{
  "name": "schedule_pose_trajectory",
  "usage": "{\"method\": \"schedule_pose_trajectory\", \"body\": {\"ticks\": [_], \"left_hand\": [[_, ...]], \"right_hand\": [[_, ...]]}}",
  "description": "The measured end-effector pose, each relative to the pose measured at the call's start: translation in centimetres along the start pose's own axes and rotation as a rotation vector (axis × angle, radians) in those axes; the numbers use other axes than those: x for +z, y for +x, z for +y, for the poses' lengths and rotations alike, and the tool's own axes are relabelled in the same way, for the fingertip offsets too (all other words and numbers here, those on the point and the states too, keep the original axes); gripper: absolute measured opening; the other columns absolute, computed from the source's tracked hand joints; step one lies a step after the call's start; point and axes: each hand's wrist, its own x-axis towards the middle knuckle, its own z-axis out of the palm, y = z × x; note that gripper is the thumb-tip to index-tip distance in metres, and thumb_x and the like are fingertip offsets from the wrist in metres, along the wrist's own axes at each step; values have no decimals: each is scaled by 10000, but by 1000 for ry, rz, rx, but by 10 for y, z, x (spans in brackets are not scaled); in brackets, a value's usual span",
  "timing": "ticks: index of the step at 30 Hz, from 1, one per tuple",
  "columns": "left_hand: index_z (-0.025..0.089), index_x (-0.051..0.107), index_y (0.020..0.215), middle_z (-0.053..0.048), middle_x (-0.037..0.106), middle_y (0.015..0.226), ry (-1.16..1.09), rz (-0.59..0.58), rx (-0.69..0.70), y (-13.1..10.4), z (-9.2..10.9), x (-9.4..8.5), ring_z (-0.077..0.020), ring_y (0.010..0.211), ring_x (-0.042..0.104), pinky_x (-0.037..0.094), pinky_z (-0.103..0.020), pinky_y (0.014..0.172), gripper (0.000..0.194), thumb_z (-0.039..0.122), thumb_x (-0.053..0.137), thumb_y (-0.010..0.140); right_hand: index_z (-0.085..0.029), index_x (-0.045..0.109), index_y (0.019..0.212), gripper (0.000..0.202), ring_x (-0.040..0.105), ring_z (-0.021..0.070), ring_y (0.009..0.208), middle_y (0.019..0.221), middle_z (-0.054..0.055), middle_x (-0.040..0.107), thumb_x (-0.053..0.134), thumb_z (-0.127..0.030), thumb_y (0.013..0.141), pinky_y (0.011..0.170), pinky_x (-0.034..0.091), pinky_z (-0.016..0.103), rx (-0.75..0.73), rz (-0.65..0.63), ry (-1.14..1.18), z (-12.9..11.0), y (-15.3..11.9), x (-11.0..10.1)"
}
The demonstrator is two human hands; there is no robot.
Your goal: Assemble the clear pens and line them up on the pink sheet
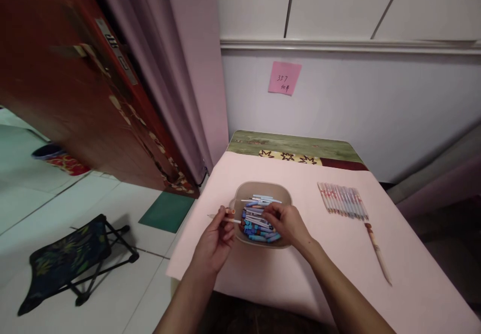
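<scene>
My left hand [215, 241] is closed at the left rim of a beige plastic box [244, 188]. Between its thumb and fingers lies a thin whitish pen refill [233, 220], its fine tip pointing left. A small orange-brown piece [230, 211] shows at the same fingertips. Pen parts [259, 217] fill the box: white sticks, blue and lilac tubes, and small blue and brown bits. My right hand [283, 219] reaches over the right rim, fingers pinched together above the parts. Whatever those fingers hold, if anything, is hidden.
A row of pale, patterned pens [342, 201] lies on the pink-covered table [315, 259], right of the box. Near it rests a single beige pen [379, 254] with a brown end. On the floor at left stand a folding stool [69, 259] and an open wooden door [112, 98].
</scene>
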Motion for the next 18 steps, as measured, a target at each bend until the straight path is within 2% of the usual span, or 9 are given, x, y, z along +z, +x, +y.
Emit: {"method": "schedule_pose_trajectory", "body": {"ticks": [3,6,8,11,14,18], "left_hand": [[113,600,805,-15,617,740,51,-46,-7,-1,-12,1,-14,434,423,301,-115,322,65,158,643,826],[107,611,797,-4,604,715,104,-71,-14,-3,-22,3,-16,450,430,310,-116,340,131,197,705,778],[104,613,790,4,593,697,139,-78,-16,-6,-28,4,-16,457,436,311,-118,352,169,213,735,748],[106,616,786,8,591,686,186,-75,-15,-9,-34,6,-18,462,445,306,-123,360,189,211,758,719],[110,623,812,11,593,709,198,-88,-24,-11,-39,8,-16,473,454,308,-122,367,199,169,769,692],[109,628,873,1,586,714,131,-95,-42,-9,-42,10,-31,492,473,333,-127,380,197,52,706,702]], "right_hand": [[-199,642,950,211,536,113,559,670,-27,617,631,-354,807,511,405,208,-59,-53,320,-11,-9,4],[-206,602,1064,352,563,116,613,750,-15,633,699,-345,756,567,462,221,-159,-43,436,-26,-18,6],[-209,603,1059,321,571,118,625,739,-13,631,686,-339,777,588,473,226,-206,14,422,-34,-22,5],[-202,635,910,146,562,115,596,686,-9,629,621,-328,838,575,459,225,-231,125,329,-40,-26,4],[-200,638,814,128,552,114,564,654,-9,629,607,-319,846,545,444,223,-222,199,253,-38,-28,5],[-204,642,822,107,561,124,590,684,-1,635,605,-303,839,570,453,233,-212,274,211,-32,-30,3]]}}
